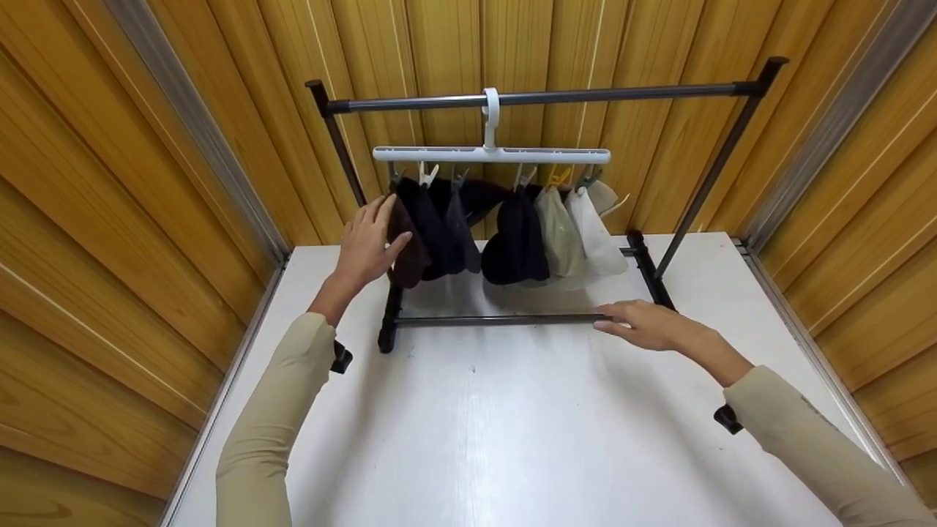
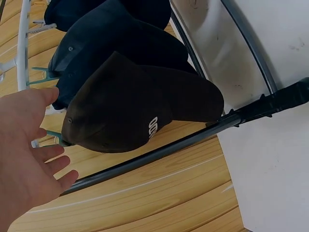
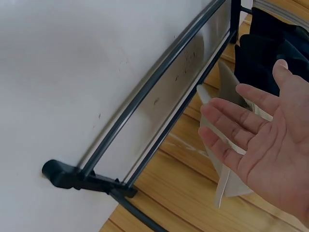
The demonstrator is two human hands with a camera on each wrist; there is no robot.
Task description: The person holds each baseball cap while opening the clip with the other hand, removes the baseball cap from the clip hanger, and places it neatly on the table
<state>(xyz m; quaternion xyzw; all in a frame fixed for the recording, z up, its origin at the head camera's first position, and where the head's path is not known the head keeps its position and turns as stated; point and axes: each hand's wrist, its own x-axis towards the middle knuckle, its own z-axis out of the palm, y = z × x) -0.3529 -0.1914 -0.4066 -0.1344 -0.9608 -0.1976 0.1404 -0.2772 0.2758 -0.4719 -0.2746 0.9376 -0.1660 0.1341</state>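
Several caps hang by clips from a white hanger (image 1: pixel 545 155), hooked over the top bar of a dark rack (image 1: pixel 637 94). My left hand (image 1: pixel 366 241) is beside the dark brown cap (image 1: pixel 410 256) at the left end, fingers spread and nothing gripped. In the left wrist view, that cap (image 2: pixel 120 106) shows small white lettering; the left hand (image 2: pixel 29 154) is close to its clip. Below the right end of the row, my right hand (image 1: pixel 648 324) hovers with fingers extended. The white cap (image 1: pixel 596 234) is nearest to it, overlapped by the fingers in the right wrist view.
Black, navy, grey and beige caps (image 1: pixel 560 234) fill the row's middle. The rack's lower bar (image 1: pixel 498 320) runs near the white floor surface (image 1: pixel 468 439). Wood-patterned walls (image 1: pixel 512 44) enclose the back and both sides.
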